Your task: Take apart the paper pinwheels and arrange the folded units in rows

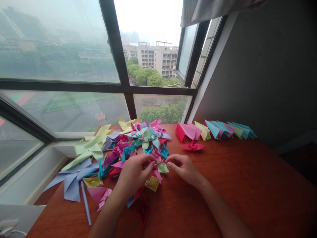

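Observation:
My left hand (138, 168) is closed in a pinch on a pink paper crane (157, 174), whose narrow points stick out past the fingertips. From the other side my right hand (183, 168) has thumb and forefinger together at the crane's thin point; the exact contact is small and hard to see. Just behind and below the crane lie a pale green folded paper (163, 168) and a yellow folded paper (152, 183). Nearer me, below the left hand, a dark red folded paper (143, 211) rests on the table.
A heap of pinwheels and folded papers (145, 137) covers the table's far left. A blue pinwheel (78, 172) with a stick lies near the left edge. Paper planes (218, 129) stand in a row at the back right, behind a red crane (193, 146). Windows (153, 62) border the wooden table (235, 185).

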Tool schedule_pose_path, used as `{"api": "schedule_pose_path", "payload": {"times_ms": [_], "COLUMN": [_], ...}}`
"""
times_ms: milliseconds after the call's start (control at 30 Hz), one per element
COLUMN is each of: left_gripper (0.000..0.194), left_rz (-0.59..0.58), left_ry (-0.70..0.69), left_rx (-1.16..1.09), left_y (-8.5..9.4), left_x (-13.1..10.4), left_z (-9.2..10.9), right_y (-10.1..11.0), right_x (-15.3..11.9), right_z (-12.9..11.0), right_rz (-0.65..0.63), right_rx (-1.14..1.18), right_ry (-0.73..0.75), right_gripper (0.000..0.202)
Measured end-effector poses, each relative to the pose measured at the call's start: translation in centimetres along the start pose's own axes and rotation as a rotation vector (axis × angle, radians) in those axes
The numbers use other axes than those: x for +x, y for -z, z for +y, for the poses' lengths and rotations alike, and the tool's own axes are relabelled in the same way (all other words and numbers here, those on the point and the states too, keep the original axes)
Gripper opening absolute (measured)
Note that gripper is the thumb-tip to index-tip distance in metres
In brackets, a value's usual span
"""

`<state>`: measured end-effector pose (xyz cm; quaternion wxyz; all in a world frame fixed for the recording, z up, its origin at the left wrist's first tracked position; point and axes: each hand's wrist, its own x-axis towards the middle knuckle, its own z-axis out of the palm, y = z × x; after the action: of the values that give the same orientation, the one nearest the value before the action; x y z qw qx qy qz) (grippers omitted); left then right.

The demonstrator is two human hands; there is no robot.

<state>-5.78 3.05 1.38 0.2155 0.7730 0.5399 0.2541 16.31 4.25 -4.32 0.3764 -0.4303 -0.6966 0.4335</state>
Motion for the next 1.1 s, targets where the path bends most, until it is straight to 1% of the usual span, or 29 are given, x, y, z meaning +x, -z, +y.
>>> {"api": "schedule_pose_path", "payload": {"times_ms": [133,233,333,500,667,933,1100], "left_gripper": [0.015,0.015,0.013,0.013,0.014,0.014,0.016], "left_rz": [0.019,-0.002,-0.013,-0.029,-0.031,-0.042,-0.061], "left_ry": [-0.025,-0.032,-0.025,-0.031,-0.038,-0.046,-0.046], "left_rx": [-0.126,-0.204,-0.243,-0.224,-0.205,-0.213,-0.259], "left_y": [-0.3,-0.4,-0.5,-0.5,-0.7,-0.6,-0.8], "left_x": [0.0,-0.1,-0.2,-0.2,-0.2,-0.1,-0.1], "left_z": [0.3,0.6,0.9,1.3,1.3,1.4,1.4], "right_y": [-0.5,-0.6,-0.5,-0.4,-0.3,-0.2,-0.4], "right_x": [-0.3,-0.4,-0.4,-0.4,-0.4,-0.3,-0.4], "right_z": [-0.3,-0.5,-0.7,-0.9,-0.9,-1.1,-0.8], "right_rz": [0.029,0.068,0.088,0.096,0.089,0.030,0.064], "right_rx": [0.177,0.227,0.228,0.229,0.247,0.238,0.237], "right_ry": [0.011,0.022,0.028,0.020,0.002,0.022,-0.012], "right_gripper": [0.023,0.022,0.021,0.019,0.022,0.026,0.032]}}
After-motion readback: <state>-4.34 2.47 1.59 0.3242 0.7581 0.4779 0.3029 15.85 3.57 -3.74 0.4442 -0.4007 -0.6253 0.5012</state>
